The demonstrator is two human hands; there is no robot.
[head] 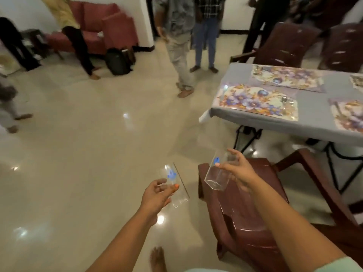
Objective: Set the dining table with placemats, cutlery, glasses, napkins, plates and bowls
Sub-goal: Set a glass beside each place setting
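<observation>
You are gripping a glass in each hand | right hand (238,171) fingers curling round the right glass (218,173), nearer the table (314,99) lying ahead-right | left hand (157,195) pinching the left glass (177,185), both tilting.

A home's living-dining room: red sofa (102,26), tiled floor (88,144), clothed dining table (314,122) (floral placemats (257,102)).

Cutlery (284,99) on near placemat (257,103) blurred; right placemats (348,114) cut by edge.

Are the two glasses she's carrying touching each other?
Apart. The head view shows floor between the left hand's glass and the right hand's glass.
</observation>
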